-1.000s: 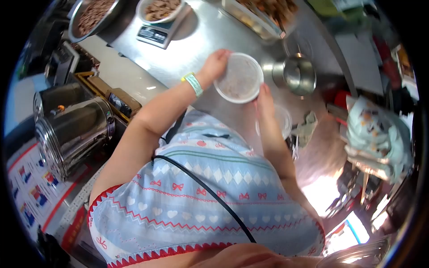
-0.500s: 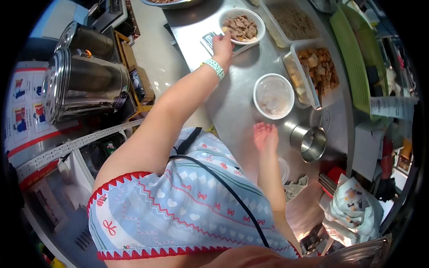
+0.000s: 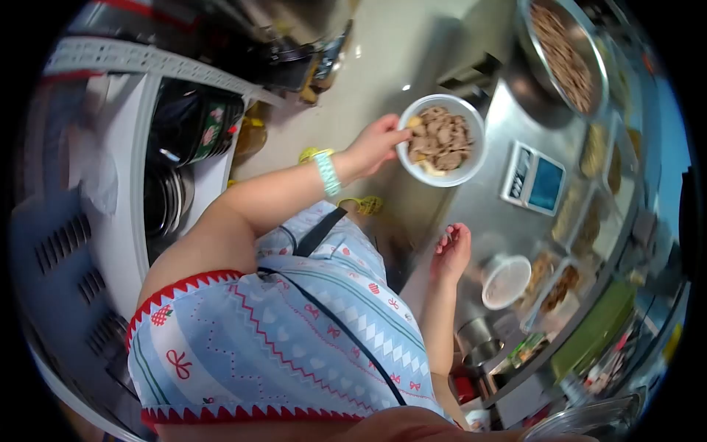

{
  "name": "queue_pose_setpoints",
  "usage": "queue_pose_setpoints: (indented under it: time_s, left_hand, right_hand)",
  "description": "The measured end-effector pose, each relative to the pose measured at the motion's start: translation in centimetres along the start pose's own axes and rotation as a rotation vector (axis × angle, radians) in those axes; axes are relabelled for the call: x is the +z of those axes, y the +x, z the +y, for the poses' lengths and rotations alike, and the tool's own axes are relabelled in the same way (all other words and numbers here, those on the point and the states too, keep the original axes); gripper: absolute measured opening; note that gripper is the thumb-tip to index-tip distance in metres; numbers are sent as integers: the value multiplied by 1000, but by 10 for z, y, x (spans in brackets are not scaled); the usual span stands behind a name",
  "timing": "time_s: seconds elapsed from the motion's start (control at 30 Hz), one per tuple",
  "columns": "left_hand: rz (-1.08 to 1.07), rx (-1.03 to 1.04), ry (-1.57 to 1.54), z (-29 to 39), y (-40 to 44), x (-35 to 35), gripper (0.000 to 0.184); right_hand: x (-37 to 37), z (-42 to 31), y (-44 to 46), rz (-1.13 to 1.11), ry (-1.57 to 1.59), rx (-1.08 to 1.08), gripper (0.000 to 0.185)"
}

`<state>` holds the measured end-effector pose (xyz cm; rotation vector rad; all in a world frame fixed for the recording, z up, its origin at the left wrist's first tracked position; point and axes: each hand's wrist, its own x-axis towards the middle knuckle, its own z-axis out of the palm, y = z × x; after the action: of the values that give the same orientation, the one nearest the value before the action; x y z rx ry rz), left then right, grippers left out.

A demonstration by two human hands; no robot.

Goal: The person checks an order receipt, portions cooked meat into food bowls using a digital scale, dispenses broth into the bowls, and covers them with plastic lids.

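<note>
My left hand grips the near rim of a white round bowl, thumb on the inside edge. Sliced brown meat fills the bowl, with a few pale yellow pieces at its side. The bowl is held in the air by the edge of the steel counter. Holding nothing that I can see, my right hand hovers near that edge with its fingers loosely curled and apart. A digital kitchen scale lies bare on the counter. Closer to my right hand stands another white tub.
A large steel basin of meat strips stands at the counter's far end. Clear food containers line its right side, beside a green basket. A steel pot sits nearby. White shelving stands on my left.
My left hand has lifted the bowl of meat off the scale and brought it past the counter's edge. My view has turned left. The right hand's fingers have curled more.
</note>
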<state>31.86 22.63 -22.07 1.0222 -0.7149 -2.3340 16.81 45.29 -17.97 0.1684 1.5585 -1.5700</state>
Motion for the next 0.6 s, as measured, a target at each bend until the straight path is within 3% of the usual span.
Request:
queue_pose_setpoints:
  time_s: [0.1, 0.17, 0.27, 0.37, 0.43, 0.6]
  left_hand:
    - [168, 29, -94, 11, -25, -122, 7]
    - [337, 104, -166, -12, -24, -205, 10]
    - [415, 227, -284, -41, -15, -316, 3]
    - [626, 284, -397, -48, 7, -374, 12]
    - [701, 280, -420, -52, 28, -408, 14]
    - [727, 457, -528, -58, 75, -457, 6]
  right_hand:
    - [83, 30, 40, -87, -239, 36, 23]
    - [137, 59, 76, -182, -422, 140, 25]
    - [236, 119, 124, -373, -538, 190, 35]
    - [353, 168, 153, -547, -821, 257, 47]
    - [415, 205, 178, -696, -741, 369, 54]
    - [520, 255, 196, -768, -557, 597, 60]
